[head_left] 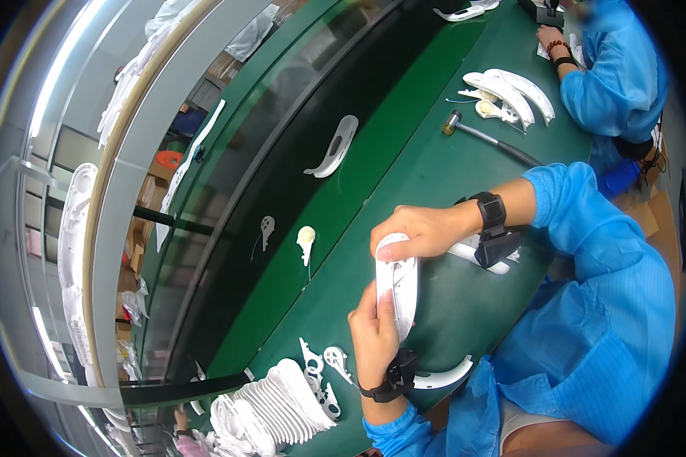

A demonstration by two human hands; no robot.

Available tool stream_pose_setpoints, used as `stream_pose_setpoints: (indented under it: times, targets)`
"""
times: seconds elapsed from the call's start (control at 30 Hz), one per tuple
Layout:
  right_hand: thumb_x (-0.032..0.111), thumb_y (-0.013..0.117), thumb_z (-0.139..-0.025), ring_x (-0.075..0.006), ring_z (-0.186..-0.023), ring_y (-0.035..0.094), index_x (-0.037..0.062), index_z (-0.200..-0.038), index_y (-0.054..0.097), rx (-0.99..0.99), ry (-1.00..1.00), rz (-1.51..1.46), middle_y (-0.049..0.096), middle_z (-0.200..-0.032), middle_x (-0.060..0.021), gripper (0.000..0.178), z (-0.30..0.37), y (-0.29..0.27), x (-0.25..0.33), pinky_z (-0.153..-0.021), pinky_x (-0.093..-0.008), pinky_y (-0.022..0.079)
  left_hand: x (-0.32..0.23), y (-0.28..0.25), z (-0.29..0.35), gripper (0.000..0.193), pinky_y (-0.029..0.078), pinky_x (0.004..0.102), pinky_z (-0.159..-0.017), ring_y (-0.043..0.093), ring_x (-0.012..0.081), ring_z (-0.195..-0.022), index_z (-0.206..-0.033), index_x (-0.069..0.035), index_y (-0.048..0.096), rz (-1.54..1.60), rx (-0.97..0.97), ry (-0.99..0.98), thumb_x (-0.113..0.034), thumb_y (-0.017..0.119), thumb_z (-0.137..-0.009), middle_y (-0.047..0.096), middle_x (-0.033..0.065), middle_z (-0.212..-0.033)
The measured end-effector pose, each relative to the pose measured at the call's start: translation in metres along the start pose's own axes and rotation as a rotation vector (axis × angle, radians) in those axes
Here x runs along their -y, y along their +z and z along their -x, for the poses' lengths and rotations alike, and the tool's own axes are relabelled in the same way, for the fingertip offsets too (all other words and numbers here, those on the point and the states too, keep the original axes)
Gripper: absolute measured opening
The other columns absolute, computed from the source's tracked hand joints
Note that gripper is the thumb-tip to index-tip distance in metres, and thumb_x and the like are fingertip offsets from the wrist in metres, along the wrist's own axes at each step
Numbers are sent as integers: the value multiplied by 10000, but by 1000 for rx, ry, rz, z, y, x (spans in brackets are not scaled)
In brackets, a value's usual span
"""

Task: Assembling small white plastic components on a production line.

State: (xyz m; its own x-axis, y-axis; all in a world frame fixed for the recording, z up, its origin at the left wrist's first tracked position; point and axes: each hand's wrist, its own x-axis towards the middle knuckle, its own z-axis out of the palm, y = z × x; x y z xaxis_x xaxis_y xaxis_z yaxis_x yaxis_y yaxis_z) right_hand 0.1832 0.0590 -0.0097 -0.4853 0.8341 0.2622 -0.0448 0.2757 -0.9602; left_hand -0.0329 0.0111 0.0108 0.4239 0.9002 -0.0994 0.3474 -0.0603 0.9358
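Both my hands grip one long, white, curved plastic housing [406,297] above the green table. My right hand [415,232] is closed over its upper end, the thumb lying across the top. Lower down, my left hand [375,324] wraps around its side, with the thumb pressed on the face. The inside of the housing is mostly hidden by my fingers. Under my right wrist lies another white curved part [480,255], partly covered. A white curved strip [443,375] rests beside my left wrist.
Stacked white shells [270,407] and small white wheeled parts [312,362] lie at the lower left. A hammer [484,139] and several white shells [511,91] are toward the far right. A conveyor belt [282,206] carries a white shell [335,148]. A co-worker [613,76] in blue sits at the upper right.
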Motion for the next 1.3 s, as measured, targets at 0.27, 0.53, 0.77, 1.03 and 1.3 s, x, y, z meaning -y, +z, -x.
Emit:
stream_pose_setpoints:
  times: [0.27, 0.53, 0.77, 1.03, 1.3]
  targets:
    - [426, 467, -1012, -91, -720, 595, 33, -988, 656, -187, 252, -71, 646, -846, -7, 437, -41, -59, -28, -666, -254, 519, -1, -19, -2, 584, 269, 416, -1123, 401, 340, -1341, -1416, 31, 400, -175, -340, 259, -254, 571, -935, 428, 226, -1433]
    - [498, 580, -885, -337, -970, 630, 122, -1053, 719, -539, 309, 1134, 674, -979, -166, 434, -73, -165, -87, -844, -437, 491, 5, -33, 0, 523, 359, 395, -1071, 521, 251, -1219, -1320, 34, 511, -72, -398, 242, -350, 561, -968, 556, 163, -1310]
    - [510, 645, -806, -348, -872, 680, 51, -916, 723, -435, 196, 1220, 708, -891, -157, 479, -164, -135, -94, -752, -453, 526, 4, -34, -1, 451, 391, 384, -1037, 557, 233, -1161, -1239, 36, 578, -2, -432, 274, -330, 542, -977, 614, 149, -1225]
    - [280, 607, -799, -338, -751, 685, 55, -797, 698, -416, -4, 1309, 700, -804, -164, 242, -177, -117, -70, -649, -456, 515, 9, -43, -5, 405, 434, 393, -1009, 587, 272, -1134, -1213, 63, 575, 187, -471, 269, -266, 459, -1008, 626, 190, -1164]
    - [208, 619, -956, -65, -691, 626, 18, -1084, 616, -44, -15, -161, 657, -782, -21, 229, -105, -10, 2, -599, -241, 493, 22, -52, -13, 626, 437, 463, -1015, 540, 368, -1205, -1374, 105, 340, 671, -430, 152, -425, 338, -1041, 503, 271, -1331]
